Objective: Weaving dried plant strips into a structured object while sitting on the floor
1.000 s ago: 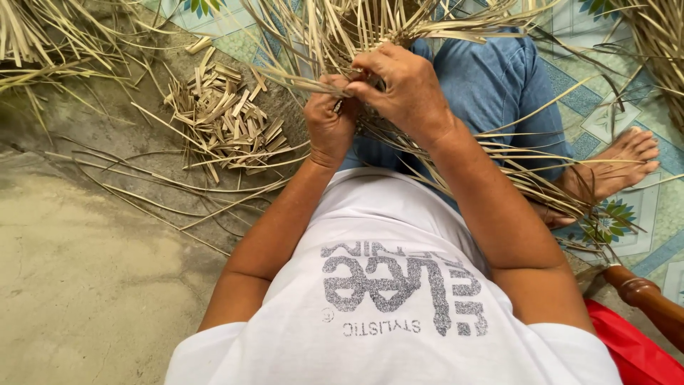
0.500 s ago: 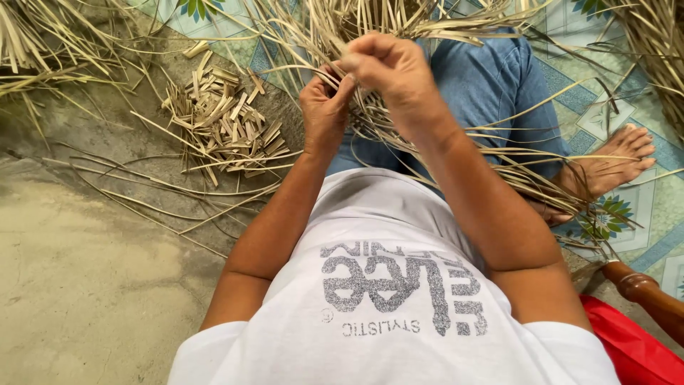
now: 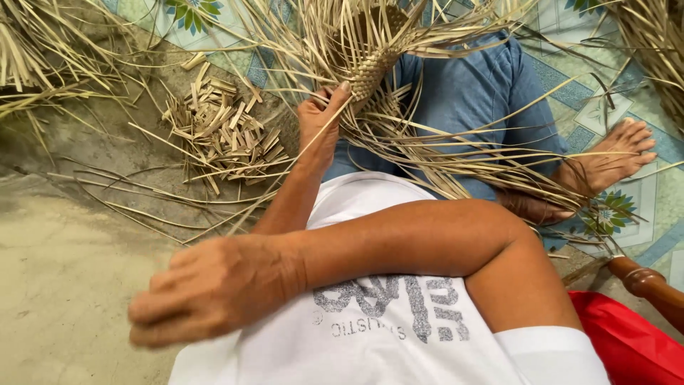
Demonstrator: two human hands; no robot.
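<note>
- A partly woven piece of dried palm-leaf strips is seen lying over the lap, on the blue trousers, with loose strip ends fanning out in all directions.
- The left hand is raised to the lower edge of the woven band; its fingers are curled lightly against the strips, and one long thin strip is seen running under the thumb and down to the left. Whether that strip is pinched firmly cannot be told.
- The right hand is held well apart from the weaving, crossed over the body to the lower left, above the white shirt and the bare concrete floor. Its fingers are bent loosely together and blurred; nothing is seen held in them.
- A heap of short cut-off strip pieces is seen on the floor just left of the left hand.
- Further bundles of long dried leaves are piled at the upper left, and more at the upper right edge.
- A bare foot is rested on a patterned floral mat to the right, partly covered by strips.
- A turned wooden piece and a red cloth are seen at the lower right corner.
</note>
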